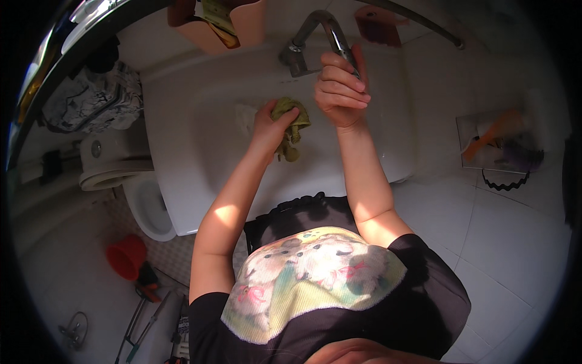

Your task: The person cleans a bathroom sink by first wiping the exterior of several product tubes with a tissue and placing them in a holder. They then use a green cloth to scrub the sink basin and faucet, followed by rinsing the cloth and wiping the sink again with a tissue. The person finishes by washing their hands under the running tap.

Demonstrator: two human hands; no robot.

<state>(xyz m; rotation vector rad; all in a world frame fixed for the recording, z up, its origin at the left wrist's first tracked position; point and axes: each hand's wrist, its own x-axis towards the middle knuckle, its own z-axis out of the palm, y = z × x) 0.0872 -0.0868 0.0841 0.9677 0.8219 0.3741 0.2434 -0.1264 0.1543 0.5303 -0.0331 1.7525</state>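
Observation:
Over the basin of a white sink (218, 168), my left hand (268, 125) grips a bunched olive-green cloth (291, 113), part of which hangs below my fingers. My right hand (341, 91) is raised at the curved chrome faucet (325, 20), its fingers curled around the end of the spout. The faucet's base stands at the sink's back edge. Whether water runs cannot be made out. A pale, blurred patch (245, 117) shows in the basin just left of my left hand.
A pink holder (248, 22) with greenish items stands behind the sink. Left are a toilet (154, 214), a patterned bag (102, 98) and a red bucket (127, 257). On the right wall hangs a clear box (491, 141) holding an orange comb-like item (493, 132).

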